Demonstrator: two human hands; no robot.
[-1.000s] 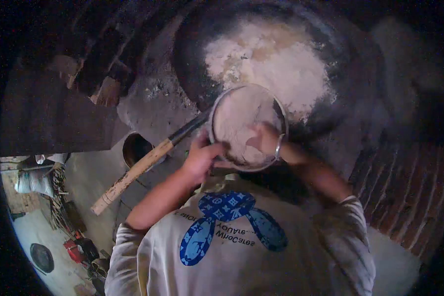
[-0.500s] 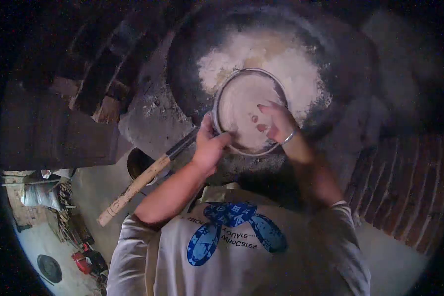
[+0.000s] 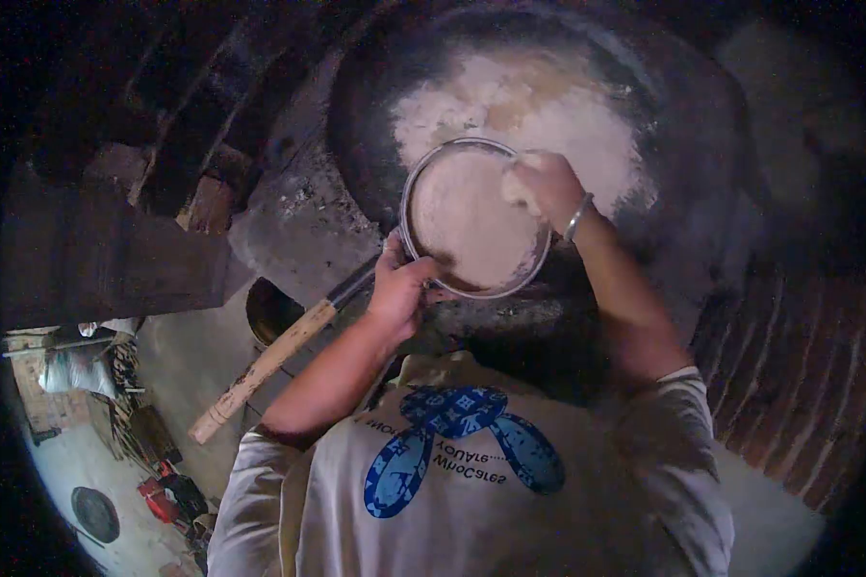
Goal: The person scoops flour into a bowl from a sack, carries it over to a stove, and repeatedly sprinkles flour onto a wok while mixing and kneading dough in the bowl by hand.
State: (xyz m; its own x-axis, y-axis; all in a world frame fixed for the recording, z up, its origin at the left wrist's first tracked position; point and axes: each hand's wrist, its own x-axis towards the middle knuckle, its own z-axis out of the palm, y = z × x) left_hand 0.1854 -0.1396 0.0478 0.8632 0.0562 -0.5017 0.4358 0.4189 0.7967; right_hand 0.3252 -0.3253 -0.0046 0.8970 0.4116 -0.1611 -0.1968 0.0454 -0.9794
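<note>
A round metal-rimmed sieve [image 3: 406, 226], with pale flour [image 3: 467, 216] spread inside, is held above the near edge of a big dark wok [image 3: 356, 125]. My left hand [image 3: 399, 293] grips its lower-left rim, thumb over the edge. At the upper-right side of the sieve is my right hand [image 3: 548, 188], wearing a bracelet [image 3: 578, 216]. Its fingers are curled closed and look pale with flour; what is in them, if anything, I cannot make out. Behind the sieve, a larger heap of flour [image 3: 587, 135] lies in the wok.
A long wooden handle [image 3: 269, 361] with a dark shaft slants below my left hand. Dark bricks or blocks [image 3: 207, 204] are piled at the left. A brick surface [image 3: 799, 375] lies at the right. A dark round bowl-like thing [image 3: 267, 308] sits behind the handle.
My right hand has moved from over the middle of the sieve up to its upper-right side, fingers closing from spread to curled. The sieve has shifted slightly left, still in my left hand.
</note>
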